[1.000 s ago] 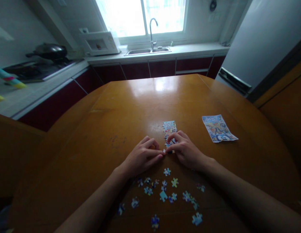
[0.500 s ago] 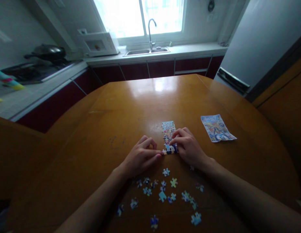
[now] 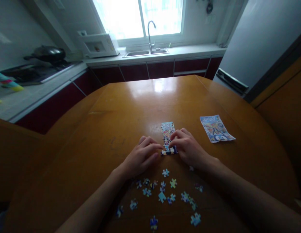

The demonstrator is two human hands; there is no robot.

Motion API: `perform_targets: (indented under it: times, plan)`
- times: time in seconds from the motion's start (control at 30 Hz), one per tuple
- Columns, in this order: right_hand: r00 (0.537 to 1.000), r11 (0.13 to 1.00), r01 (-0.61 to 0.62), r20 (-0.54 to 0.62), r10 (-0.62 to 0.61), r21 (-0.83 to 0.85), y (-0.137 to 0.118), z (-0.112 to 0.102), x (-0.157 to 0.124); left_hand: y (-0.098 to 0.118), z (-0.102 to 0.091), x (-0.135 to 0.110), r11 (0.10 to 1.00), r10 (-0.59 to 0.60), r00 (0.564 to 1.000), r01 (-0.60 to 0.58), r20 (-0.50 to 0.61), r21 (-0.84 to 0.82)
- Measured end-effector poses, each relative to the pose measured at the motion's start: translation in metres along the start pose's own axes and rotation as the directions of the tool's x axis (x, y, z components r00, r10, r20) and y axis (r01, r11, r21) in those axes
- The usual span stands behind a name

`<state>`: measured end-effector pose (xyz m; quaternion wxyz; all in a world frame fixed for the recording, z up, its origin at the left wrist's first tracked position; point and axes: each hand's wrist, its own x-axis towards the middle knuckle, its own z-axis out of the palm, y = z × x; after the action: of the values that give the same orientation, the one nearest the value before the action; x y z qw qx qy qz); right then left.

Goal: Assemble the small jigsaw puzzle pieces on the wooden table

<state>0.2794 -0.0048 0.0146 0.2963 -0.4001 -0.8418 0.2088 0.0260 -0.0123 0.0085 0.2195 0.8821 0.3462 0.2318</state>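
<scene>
A partly joined jigsaw puzzle point(image 3: 167, 129) lies upright to me on the wooden table, a narrow strip with a blue top and dark pieces along its lower edge. At its lower left edge is my left hand point(image 3: 143, 154), fingers stretched out and apart, index fingertip close to or touching the border. My right hand point(image 3: 188, 145) covers part of the right side. Its fingers are bent, with the tips down on the lower part of the puzzle; the thumb is largely hidden. Several loose puzzle pieces point(image 3: 162, 196) lie scattered nearer me, between my forearms.
A creased picture sheet point(image 3: 216, 128) lies on the table point(image 3: 131, 110) to the right. Beyond the table's far edge stand a counter with a sink point(image 3: 138, 53), a microwave point(image 3: 98, 45) and a wok point(image 3: 47, 53) on the stove. A fridge point(image 3: 257, 42) is at the right.
My left index finger has lifted off the bottom left corner and shifted slightly up along the edge, uncovering the corner piece. My right hand stays nearly in place on the puzzle.
</scene>
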Motion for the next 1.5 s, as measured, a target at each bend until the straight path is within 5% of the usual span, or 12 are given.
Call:
perform_targets:
  times: [0.17, 0.33, 0.43, 0.63, 0.87, 1.07, 1.23, 1.37, 1.5]
  plan:
    - [0.976, 0.989, -0.103, 0.182, 0.121, -0.106, 0.005, -0.040, -0.012, -0.005, 0.001, -0.002, 0.999, -0.020, 0.994, 0.016, -0.106, -0.042]
    - [0.851, 0.967, -0.186, 0.464, 0.247, -0.173, -0.006, -0.061, -0.023, -0.007, 0.002, -0.001, 0.999, -0.007, 0.993, 0.002, -0.117, -0.036]
    - [0.801, 0.961, -0.171, 0.538, 0.263, -0.215, -0.015, -0.059, -0.023, -0.007, 0.002, -0.001, 0.999, -0.004, 0.993, 0.000, -0.118, -0.038]
    - [0.846, 0.972, -0.104, 0.495, 0.199, -0.212, -0.020, -0.052, -0.025, -0.006, 0.001, 0.001, 0.999, 0.001, 0.992, -0.006, -0.126, -0.035]
    - [0.870, 0.989, -0.138, 0.484, 0.095, 0.054, -0.018, -0.051, -0.019, -0.007, 0.003, -0.001, 0.999, 0.022, 0.991, -0.025, -0.132, -0.020]
    - [0.956, 0.874, -0.289, 0.158, 0.245, 0.391, -0.014, -0.026, -0.006, -0.002, 0.004, 0.002, 0.995, 0.104, 0.965, -0.099, -0.243, 0.034]
    - [0.893, 0.732, -0.370, 0.003, 0.450, 0.572, -0.020, -0.002, -0.001, 0.005, 0.006, 0.002, 0.977, 0.205, 0.916, -0.172, -0.345, 0.123]
    - [0.836, 0.614, -0.396, -0.010, 0.549, 0.683, -0.025, 0.009, -0.003, 0.008, 0.007, 0.001, 0.968, 0.245, 0.901, -0.204, -0.360, 0.146]
    - [0.826, 0.563, -0.411, 0.032, 0.562, 0.717, -0.032, 0.017, -0.005, 0.011, 0.008, 0.001, 0.963, 0.266, 0.892, -0.227, -0.365, 0.147]
